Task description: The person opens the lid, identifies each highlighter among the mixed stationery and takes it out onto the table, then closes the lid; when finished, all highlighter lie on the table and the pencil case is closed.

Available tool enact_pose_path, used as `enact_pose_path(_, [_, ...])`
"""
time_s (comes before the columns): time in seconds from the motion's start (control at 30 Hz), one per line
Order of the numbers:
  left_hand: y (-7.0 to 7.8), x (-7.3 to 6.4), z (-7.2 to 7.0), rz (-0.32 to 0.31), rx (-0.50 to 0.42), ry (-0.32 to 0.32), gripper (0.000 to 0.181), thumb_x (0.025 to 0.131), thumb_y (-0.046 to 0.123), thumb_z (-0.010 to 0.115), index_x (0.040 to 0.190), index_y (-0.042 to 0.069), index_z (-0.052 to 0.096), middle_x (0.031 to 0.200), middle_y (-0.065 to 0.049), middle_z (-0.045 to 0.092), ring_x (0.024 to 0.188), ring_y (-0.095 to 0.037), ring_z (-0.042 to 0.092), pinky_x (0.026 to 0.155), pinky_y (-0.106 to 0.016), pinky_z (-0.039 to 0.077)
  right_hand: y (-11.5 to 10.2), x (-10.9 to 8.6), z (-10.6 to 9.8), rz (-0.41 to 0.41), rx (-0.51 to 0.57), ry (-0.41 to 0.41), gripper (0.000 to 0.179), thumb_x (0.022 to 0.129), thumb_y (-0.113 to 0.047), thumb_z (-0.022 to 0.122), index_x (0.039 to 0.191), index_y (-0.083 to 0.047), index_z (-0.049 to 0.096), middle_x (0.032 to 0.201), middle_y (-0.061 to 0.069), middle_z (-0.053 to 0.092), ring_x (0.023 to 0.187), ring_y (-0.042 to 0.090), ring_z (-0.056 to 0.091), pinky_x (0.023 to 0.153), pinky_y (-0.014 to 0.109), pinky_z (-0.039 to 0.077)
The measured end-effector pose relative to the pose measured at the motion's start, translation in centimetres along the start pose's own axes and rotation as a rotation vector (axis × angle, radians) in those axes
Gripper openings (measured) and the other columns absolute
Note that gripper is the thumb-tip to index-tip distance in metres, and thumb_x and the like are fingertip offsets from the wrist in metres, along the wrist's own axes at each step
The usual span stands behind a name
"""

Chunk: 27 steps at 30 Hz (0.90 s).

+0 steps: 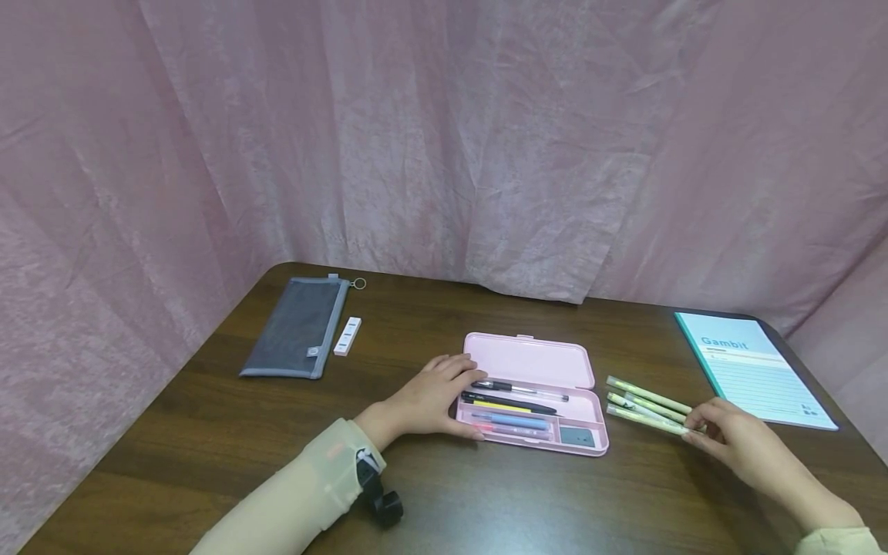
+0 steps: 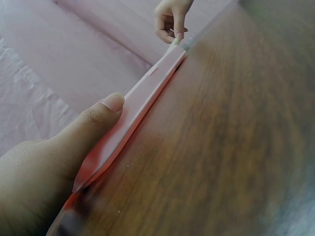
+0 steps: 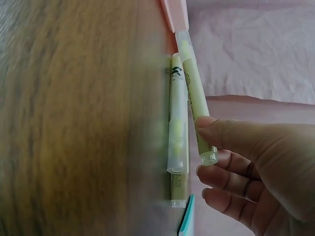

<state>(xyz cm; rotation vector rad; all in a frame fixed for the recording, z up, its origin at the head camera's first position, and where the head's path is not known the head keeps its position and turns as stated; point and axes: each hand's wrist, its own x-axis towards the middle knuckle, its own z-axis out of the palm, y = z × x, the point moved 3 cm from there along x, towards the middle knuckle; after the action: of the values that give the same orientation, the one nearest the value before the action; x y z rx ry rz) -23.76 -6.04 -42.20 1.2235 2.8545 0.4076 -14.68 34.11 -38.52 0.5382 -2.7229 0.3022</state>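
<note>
A pink pencil case [image 1: 530, 361] lies open on the table, its lid folded back. Inside are a clear-barrelled pen [image 1: 516, 390], a black pen [image 1: 520, 404], blue and pink pens and a grey piece [image 1: 576, 437] in a small compartment. My left hand [image 1: 432, 397] grips the case's left end, thumb along its near side wall. To the right, my right hand [image 1: 752, 445] pinches one pale green highlighter [image 3: 197, 96] by its end between thumb and fingers. Beside it lie more green highlighters [image 3: 177, 110], close to the case's right edge.
At the back left, a grey zip pouch [image 1: 294, 327] with a ring lies beside a small white-and-pink strip [image 1: 348, 337]. A notebook [image 1: 756, 370] marked "Gambit" lies on the right. Behind the wooden table [image 1: 486, 509] hangs a pink curtain [image 1: 444, 154].
</note>
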Motion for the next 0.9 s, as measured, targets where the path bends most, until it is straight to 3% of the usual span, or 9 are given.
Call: enact_pose_path(0.9, [0.0, 0.0, 0.1, -0.009, 0.001, -0.012, 0.09, 0.073, 0.075, 0.062, 0.144, 0.025, 0.04, 0.151, -0.002, 0.04, 0.145, -0.021, 0.029, 0.121, -0.045, 0.021, 0.8, -0.4, 1.3, 0.032, -0.027, -0.1, 0.028, 0.068, -0.009, 0.082, 0.074, -0.022, 0.059, 0.071, -0.018, 0.046, 0.065, -0.01, 0.037, 0.054, 0.02, 0.038])
